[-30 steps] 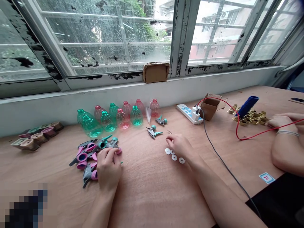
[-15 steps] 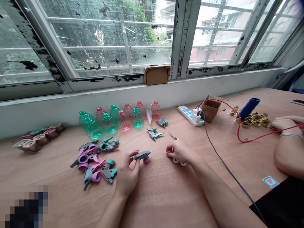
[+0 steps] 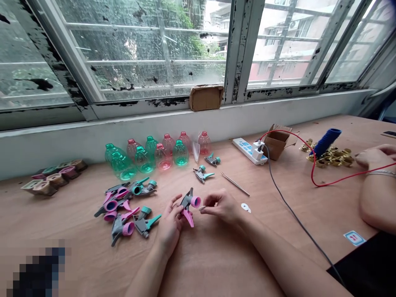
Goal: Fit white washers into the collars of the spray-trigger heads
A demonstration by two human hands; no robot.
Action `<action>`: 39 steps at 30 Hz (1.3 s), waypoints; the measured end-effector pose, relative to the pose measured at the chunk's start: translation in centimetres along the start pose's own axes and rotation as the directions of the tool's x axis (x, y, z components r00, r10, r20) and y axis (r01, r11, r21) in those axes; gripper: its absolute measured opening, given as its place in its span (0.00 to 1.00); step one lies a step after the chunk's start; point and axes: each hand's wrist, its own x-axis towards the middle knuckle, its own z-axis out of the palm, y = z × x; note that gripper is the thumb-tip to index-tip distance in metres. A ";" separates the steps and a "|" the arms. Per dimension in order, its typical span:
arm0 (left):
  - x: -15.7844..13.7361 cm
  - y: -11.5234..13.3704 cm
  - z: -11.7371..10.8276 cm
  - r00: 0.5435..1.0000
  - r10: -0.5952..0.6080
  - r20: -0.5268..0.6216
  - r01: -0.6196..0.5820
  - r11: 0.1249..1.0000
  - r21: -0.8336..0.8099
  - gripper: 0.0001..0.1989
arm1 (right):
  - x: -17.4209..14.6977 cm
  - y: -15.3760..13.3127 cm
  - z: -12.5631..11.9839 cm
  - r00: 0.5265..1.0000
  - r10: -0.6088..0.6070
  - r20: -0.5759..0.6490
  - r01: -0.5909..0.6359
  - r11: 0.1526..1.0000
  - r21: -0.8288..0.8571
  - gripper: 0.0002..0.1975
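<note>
My left hand (image 3: 172, 220) is closed on a grey spray trigger head (image 3: 186, 201) with a pink lever and pink collar; the collar's open end faces right. Just right of that collar, my right hand (image 3: 221, 206) pinches a small white washer (image 3: 202, 208) between thumb and finger, apart from the collar. More white washers (image 3: 245, 207) lie on the table beyond my right wrist. Tweezers (image 3: 235, 184) lie behind my right hand. A pile of pink-and-grey and teal-and-grey spray heads (image 3: 119, 204) is left of my left hand. Two teal spray heads (image 3: 203, 174) lie farther back.
Green and red clear bottles (image 3: 145, 161) stand along the wall. Small cups (image 3: 55, 177) sit far left. A power strip (image 3: 247, 149), a cardboard box (image 3: 275, 144) and a grey cable (image 3: 287, 218) are to the right. Another person's hand (image 3: 375, 156) rests near brass parts (image 3: 335, 156) and a blue tube (image 3: 328, 140).
My left hand has turned the spray head so its collar faces right. My right hand has lifted a washer from the table and moved it left, close to the collar.
</note>
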 end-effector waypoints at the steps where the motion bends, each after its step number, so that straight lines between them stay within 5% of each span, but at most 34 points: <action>1: -0.1 -0.1 0.1 1.000 -0.016 0.012 0.016 1.000 -0.014 0.26 | 0.0 -0.2 0.0 0.999 0.035 -0.011 -0.034 0.998 0.054 0.14; 5: -0.2 -0.5 0.3 0.995 -0.079 0.063 0.081 0.996 -0.024 0.21 | 0.2 -0.5 0.0 0.989 0.147 0.010 -0.146 0.968 0.207 0.16; 13: -0.2 -1.2 0.1 0.987 -0.094 0.132 0.088 0.995 0.050 0.21 | 0.2 0.0 0.3 0.978 0.186 0.092 -0.204 0.945 0.255 0.18; 25: -0.3 -1.2 0.2 0.988 -0.103 0.118 0.096 0.993 0.064 0.21 | 0.1 0.0 0.6 0.991 0.110 0.083 -0.131 0.937 0.325 0.17; 32: -0.3 -1.3 -0.1 0.986 -0.075 0.150 0.057 0.991 0.125 0.23 | 0.2 0.0 0.5 0.976 0.166 0.144 -0.207 0.913 0.350 0.19; 35: -0.4 -1.3 0.0 0.988 -0.071 0.138 0.059 0.994 0.090 0.21 | 0.1 0.0 0.6 0.992 0.125 0.031 -0.128 0.962 0.239 0.17; 39: -0.5 -1.1 0.3 0.991 -0.074 0.109 0.073 0.997 0.012 0.19 | -0.3 -0.4 0.9 0.964 -0.180 -0.197 0.148 0.975 -0.167 0.10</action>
